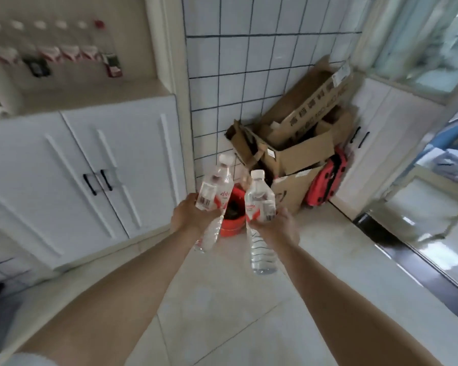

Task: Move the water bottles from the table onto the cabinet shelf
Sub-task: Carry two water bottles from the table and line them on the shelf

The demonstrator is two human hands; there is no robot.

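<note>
My left hand grips clear water bottles with white caps and red-white labels; it looks like two held together, tilted. My right hand holds one more clear water bottle, nearly upright, its base hanging below the hand. Both arms reach forward over the floor. The open cabinet shelf is at the upper left, blurred, with several bottles standing in a row at its back. The table is not in view.
White cabinet doors with black handles sit under the shelf. A tiled wall stands ahead. Cardboard boxes, a red case and an orange bucket fill the corner. A doorway opens at right.
</note>
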